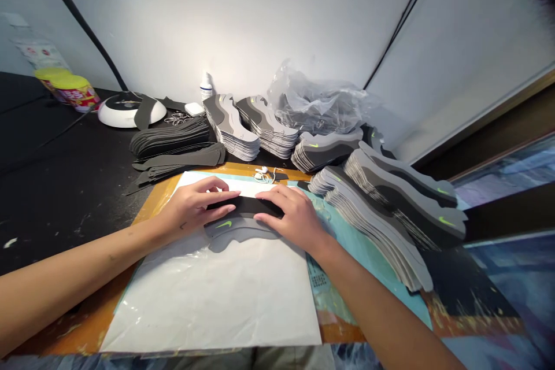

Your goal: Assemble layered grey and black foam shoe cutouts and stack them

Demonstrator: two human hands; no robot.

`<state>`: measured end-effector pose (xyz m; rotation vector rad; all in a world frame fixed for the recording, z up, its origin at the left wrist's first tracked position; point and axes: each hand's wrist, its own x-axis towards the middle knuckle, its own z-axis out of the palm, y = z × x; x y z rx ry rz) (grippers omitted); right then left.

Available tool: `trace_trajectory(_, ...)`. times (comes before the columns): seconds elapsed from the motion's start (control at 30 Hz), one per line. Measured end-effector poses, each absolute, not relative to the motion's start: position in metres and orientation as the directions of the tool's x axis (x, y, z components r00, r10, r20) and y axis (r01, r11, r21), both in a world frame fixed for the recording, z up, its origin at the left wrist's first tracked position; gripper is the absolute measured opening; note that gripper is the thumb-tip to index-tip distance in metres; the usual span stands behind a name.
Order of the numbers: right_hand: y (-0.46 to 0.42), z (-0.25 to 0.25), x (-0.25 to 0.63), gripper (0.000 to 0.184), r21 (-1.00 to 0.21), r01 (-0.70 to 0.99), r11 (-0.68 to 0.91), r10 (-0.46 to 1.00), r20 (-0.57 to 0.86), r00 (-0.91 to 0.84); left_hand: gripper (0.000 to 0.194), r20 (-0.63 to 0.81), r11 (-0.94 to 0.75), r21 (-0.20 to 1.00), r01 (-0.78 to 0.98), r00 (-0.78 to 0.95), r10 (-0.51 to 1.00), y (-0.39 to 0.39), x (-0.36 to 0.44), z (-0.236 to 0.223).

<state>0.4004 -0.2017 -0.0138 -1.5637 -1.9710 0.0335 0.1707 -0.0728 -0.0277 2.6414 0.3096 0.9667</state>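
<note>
A curved grey shoe upper piece (243, 232) with a green swoosh lies on white paper (217, 295) in front of me. Along its far edge runs a black strip (248, 206). My left hand (195, 205) grips the strip's left end, with the thumb on the near side and the fingers on the far side. At the other end my right hand (295, 214) holds it the same way, the thumb near the grey piece. The strip's ends are partly hidden under my fingers.
Several stacks of grey shoe pieces (373, 219) stand to the right, others (232, 127) at the back. Dark strips (173, 139) are piled at back left. Behind are a plastic bag (321, 101), a white bottle (206, 87), earphones (262, 172) and a white lamp base (117, 113).
</note>
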Motion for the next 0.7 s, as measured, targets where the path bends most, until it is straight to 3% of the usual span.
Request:
trace_trajectory(0.17, -0.203, -0.012, 0.400, 0.026, -0.303, 0.897, 0.322, 0.867, 0.474, -0.151, 0.024, 0.512, -0.864, 0.502, 0.033, 0.794, 0.328, -0.072, 0.171, -0.020)
trace_trajectory(0.3, -0.202, -0.015, 0.402, 0.011, -0.272, 0.901, 0.338, 0.845, 0.510, -0.162, 0.041, 0.455, -0.906, 0.407, 0.118, 0.833, 0.314, -0.073, 0.171, -0.021)
trace_trajectory(0.4, -0.202, -0.016, 0.403, 0.012, -0.295, 0.894, 0.337, 0.856, 0.492, -0.160, 0.037, 0.435, -0.928, 0.332, 0.171, 0.845, 0.312, -0.073, 0.171, -0.027)
trace_trajectory(0.57, -0.203, -0.013, 0.401, 0.046, -0.346, 0.884, 0.313, 0.922, 0.335, -0.195, 0.034, 0.423, -0.928, 0.294, 0.230, 0.839, 0.342, -0.072, 0.170, -0.032)
trace_trajectory(0.7, -0.204, -0.011, 0.399, 0.051, -0.349, 0.891, 0.290, 0.941, 0.276, -0.198, 0.030, 0.438, -0.939, 0.281, 0.198, 0.844, 0.309, -0.072, 0.170, -0.031)
